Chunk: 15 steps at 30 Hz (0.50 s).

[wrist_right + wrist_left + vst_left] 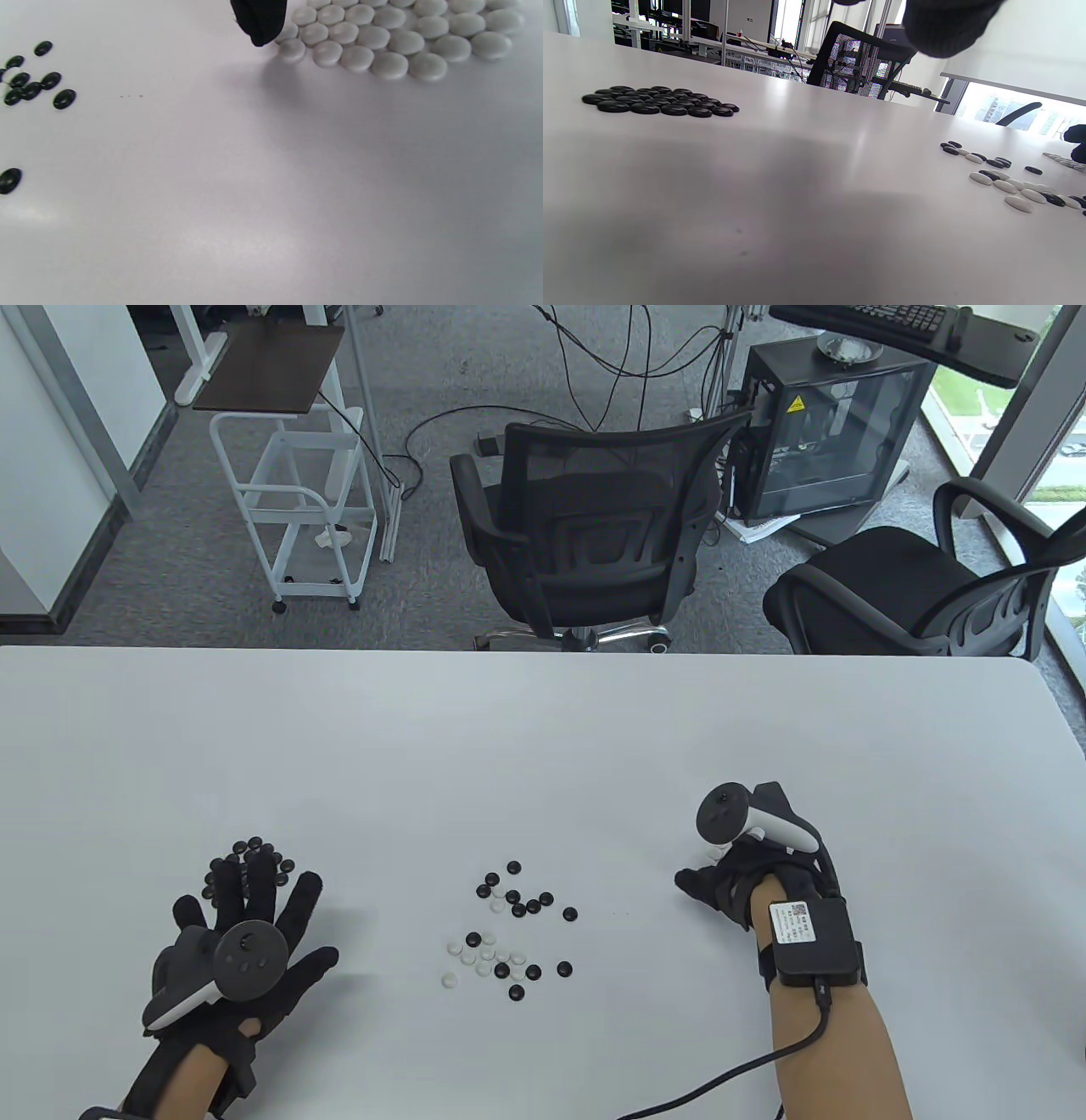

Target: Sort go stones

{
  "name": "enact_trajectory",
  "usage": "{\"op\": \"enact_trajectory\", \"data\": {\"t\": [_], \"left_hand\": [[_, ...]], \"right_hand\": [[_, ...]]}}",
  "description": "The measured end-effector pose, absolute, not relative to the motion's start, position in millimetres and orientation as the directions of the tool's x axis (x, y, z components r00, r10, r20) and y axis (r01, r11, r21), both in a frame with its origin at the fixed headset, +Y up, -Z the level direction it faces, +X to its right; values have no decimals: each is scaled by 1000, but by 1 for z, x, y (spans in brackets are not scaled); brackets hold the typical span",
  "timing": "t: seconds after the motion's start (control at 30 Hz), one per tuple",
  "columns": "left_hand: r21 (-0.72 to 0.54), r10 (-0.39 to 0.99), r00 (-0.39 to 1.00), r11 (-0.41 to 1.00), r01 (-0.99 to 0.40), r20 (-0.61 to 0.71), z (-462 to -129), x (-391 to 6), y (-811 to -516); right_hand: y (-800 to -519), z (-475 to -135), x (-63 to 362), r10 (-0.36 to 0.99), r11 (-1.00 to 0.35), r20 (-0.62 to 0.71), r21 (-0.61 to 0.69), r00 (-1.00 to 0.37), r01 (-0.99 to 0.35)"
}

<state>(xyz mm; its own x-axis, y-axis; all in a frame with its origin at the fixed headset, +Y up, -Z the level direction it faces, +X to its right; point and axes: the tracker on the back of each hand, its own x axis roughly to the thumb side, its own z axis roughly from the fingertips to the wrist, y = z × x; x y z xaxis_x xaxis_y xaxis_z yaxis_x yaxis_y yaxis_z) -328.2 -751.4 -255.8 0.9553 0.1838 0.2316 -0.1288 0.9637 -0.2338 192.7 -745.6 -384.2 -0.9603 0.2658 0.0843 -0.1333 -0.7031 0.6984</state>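
Both hands sit low in frame: my left hand (242, 937) splayed flat beside glossy black stones (250, 857); right hand (734, 882) grip unclear; mixed stones (509, 929) lie centre.

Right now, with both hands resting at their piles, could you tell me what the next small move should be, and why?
Probably the right hand should reach left to the mixed stones in the middle and pinch a white one. Black and white stones lie mingled there, while the black pile sits by the left hand and the white pile by the right, whose fingertip touches its edge.
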Motion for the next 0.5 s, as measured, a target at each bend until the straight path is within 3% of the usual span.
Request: {"op": "enact_trajectory", "data": {"t": [0.2, 0.5], "left_hand": [[-236, 182, 956, 964, -126, 231, -256, -328, -752], [-227, 183, 955, 965, -130, 232, -256, -329, -751]], "right_hand": [[-727, -374, 139, 300, -721, 267, 692, -916, -34], [-724, -343, 41, 346, -715, 532, 683, -772, 151]]}}
